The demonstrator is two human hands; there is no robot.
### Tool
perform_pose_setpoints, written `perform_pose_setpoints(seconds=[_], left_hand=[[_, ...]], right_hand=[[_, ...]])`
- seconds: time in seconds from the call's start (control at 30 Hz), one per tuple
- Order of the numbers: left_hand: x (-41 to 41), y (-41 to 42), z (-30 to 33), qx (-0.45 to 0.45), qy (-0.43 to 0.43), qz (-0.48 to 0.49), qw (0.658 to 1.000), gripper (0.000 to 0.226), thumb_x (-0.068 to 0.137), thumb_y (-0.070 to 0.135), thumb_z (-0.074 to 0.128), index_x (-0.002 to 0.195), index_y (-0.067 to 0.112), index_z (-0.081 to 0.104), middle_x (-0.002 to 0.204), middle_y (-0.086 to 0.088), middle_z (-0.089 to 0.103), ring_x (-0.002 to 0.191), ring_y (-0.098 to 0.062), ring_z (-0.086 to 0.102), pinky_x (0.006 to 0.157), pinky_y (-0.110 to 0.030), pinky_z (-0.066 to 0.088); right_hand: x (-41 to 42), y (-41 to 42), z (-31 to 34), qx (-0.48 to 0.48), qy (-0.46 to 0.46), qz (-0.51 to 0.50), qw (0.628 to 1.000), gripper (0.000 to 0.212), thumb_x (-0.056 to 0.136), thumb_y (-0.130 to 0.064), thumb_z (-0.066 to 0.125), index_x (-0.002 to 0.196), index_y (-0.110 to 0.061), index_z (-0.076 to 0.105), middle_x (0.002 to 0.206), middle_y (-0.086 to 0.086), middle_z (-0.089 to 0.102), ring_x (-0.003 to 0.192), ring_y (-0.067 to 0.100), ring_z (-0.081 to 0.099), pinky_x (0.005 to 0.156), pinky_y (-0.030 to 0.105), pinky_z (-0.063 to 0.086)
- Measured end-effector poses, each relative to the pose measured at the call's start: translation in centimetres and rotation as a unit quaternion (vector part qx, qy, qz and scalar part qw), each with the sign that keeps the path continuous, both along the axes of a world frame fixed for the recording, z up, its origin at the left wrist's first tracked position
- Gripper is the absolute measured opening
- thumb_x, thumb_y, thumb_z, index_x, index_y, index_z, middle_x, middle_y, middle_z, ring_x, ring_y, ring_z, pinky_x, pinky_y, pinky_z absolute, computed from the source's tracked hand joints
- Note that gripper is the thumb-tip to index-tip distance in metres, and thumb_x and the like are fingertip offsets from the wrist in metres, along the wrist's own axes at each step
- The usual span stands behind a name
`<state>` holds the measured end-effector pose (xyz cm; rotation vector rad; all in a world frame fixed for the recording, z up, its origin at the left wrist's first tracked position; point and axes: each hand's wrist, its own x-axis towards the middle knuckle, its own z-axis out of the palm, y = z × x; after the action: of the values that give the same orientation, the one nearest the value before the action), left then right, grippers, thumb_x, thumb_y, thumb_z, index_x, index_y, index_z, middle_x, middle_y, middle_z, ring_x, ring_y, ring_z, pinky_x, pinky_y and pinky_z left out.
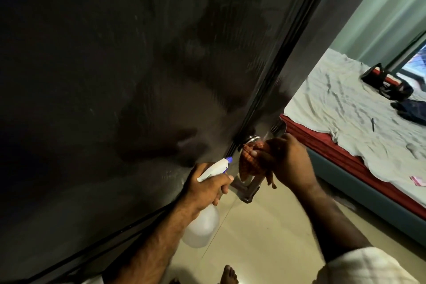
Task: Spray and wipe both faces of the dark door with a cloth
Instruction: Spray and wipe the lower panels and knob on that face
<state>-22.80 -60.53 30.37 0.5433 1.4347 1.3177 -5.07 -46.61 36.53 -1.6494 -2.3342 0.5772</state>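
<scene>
Orange cloth [250, 160] gripped in right hand [288, 161] rubs door [115, 76] knob; left hand [207, 185] grips spray bottle [204, 223]. Next: spraying beside knob, likely.

A pale, glossy tiled floor [265, 226] runs toward a bed [368, 182] with a blue-grey base and red mattress edge. A rumpled whitish sheet [341, 108] covers it, with a dark bag [389, 83] and dark clothes [410, 109] on top. Behind stands a light green wall [378, 11]. Light is dim.
</scene>
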Motion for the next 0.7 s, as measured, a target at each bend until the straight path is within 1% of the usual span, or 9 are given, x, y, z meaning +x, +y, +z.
perform_pose_setpoints(seconds=[0.1,0.2,0.3,0.4,0.43,0.5,0.53,0.6,0.7], left_hand=[[0.2,0.4,-0.1,-0.008,0.003,-0.005,1.0,0.028,0.089,0.012,0.078,0.113,0.011,0.062,0.066,-0.009,0.067,0.043,-0.013,0.047,0.045,-0.029,0.041],[0.5,0.7,0.0,-0.009,0.013,-0.007,1.0,0.027,0.09,0.012,0.078,0.113,0.01,0.065,0.067,-0.009,0.066,0.045,-0.014,0.047,0.046,-0.029,0.042],[0.6,0.7,0.0,-0.011,0.007,0.007,1.0,0.026,0.089,0.012,0.077,0.113,0.011,0.065,0.069,-0.011,0.067,0.048,-0.016,0.047,0.048,-0.029,0.041],[0.7,0.6,-0.1,-0.014,0.005,0.017,1.0,0.029,0.088,0.013,0.078,0.114,0.014,0.065,0.07,-0.011,0.068,0.05,-0.017,0.049,0.05,-0.031,0.043],[0.8,0.6,-0.1,-0.017,0.007,0.018,1.0,0.03,0.087,0.014,0.078,0.114,0.015,0.065,0.07,-0.011,0.068,0.051,-0.018,0.049,0.051,-0.032,0.043],[1.0,0.7,-0.2,-0.022,0.012,0.026,0.999,0.028,0.087,0.014,0.078,0.112,0.015,0.065,0.071,-0.012,0.068,0.053,-0.02,0.049,0.052,-0.032,0.043],[1.2,0.9,-0.2,-0.022,0.016,0.036,0.999,0.027,0.087,0.013,0.078,0.111,0.013,0.065,0.07,-0.013,0.068,0.053,-0.02,0.049,0.051,-0.031,0.043],[1.4,1.3,-0.1,-0.025,0.019,0.059,0.998,0.022,0.087,0.011,0.078,0.105,0.011,0.065,0.069,-0.014,0.067,0.053,-0.02,0.049,0.049,-0.03,0.041],[2.0,1.9,0.4,-0.025,0.02,0.102,0.994,0.022,0.087,0.008,0.078,0.102,0.006,0.062,0.068,-0.016,0.065,0.05,-0.023,0.046,0.048,-0.03,0.038]], right_hand=[[-1.2,-1.1,-1.1,0.119,-0.097,0.021,0.988,0.05,0.102,-0.06,0.056,0.13,-0.022,0.069,0.124,0.004,0.065,0.119,0.033,0.057,0.092,0.043,0.049],[-3.3,-2.4,-1.6,0.142,-0.143,-0.007,0.979,0.067,0.1,-0.063,0.044,0.146,-0.015,0.053,0.151,0.018,0.048,0.134,0.043,0.048,0.108,0.057,0.045],[-4.6,-3.7,-2.6,0.166,-0.106,0.032,0.98,0.087,0.088,-0.046,0.081,0.156,-0.01,0.041,0.153,0.022,0.037,0.123,0.042,0.056,0.095,0.055,0.06],[-4.0,-3.2,-4.0,0.194,-0.172,0.093,0.961,0.114,0.047,-0.051,0.106,0.138,-0.002,0.06,0.131,0.023,0.058,0.105,0.04,0.068,0.08,0.05,0.067],[-3.9,-2.8,-4.3,0.203,-0.192,0.105,0.955,0.106,0.054,-0.054,0.103,0.138,-0.002,0.062,0.133,0.024,0.061,0.111,0.043,0.068,0.086,0.052,0.065],[-4.3,-2.7,-4.6,0.22,-0.221,0.124,0.942,0.077,0.094,-0.061,0.069,0.149,-0.009,0.058,0.15,0.023,0.053,0.137,0.044,0.053,0.11,0.055,0.053],[-4.6,-2.8,-4.7,0.21,-0.222,0.122,0.944,0.075,0.1,-0.061,0.055,0.154,-0.009,0.053,0.155,0.024,0.048,0.144,0.045,0.045,0.118,0.055,0.046],[-5.3,-3.0,-4.9,0.178,-0.214,0.088,0.956,0.085,0.096,-0.059,0.059,0.155,0.0,0.044,0.151,0.029,0.048,0.141,0.047,0.048,0.115,0.053,0.047],[-5.3,-1.5,-4.7,0.169,-0.162,0.067,0.97,0.077,0.093,-0.051,0.072,0.147,-0.003,0.045,0.131,0.019,0.051,0.118,0.035,0.059,0.093,0.041,0.058]])
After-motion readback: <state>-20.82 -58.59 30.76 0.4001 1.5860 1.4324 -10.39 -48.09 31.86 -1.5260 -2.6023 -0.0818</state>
